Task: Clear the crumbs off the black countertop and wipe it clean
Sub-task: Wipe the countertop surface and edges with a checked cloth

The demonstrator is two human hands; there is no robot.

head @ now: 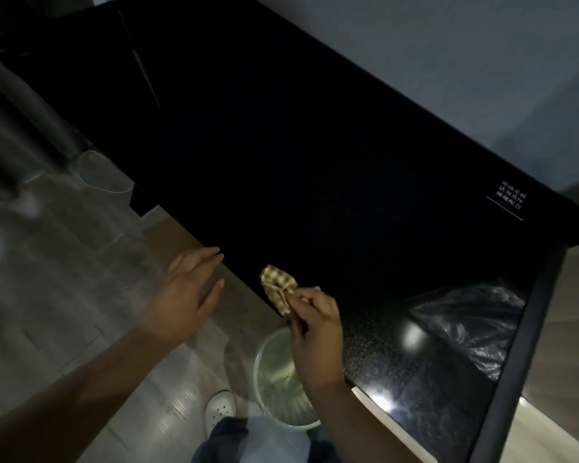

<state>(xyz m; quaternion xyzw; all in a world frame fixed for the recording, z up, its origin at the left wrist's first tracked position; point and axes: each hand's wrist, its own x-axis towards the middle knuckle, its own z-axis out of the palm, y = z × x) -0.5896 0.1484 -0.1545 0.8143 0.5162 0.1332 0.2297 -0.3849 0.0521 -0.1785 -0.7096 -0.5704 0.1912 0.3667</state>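
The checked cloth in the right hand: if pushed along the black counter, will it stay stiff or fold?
Probably floppy: the checked cloth is creased and bunched where the right hand pinches it. It looks thin, so it likely folds over when pushed across the black countertop.

Right hand [315,332] pinches cloth [278,289], apparently touching countertop [298,162] edge.

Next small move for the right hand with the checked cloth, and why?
Probably shake the crumpled beige checked cloth over the pale round bin. The right hand pinches it at the black countertop's near edge, with the bin on the floor just below, while the left hand hovers open beside it.
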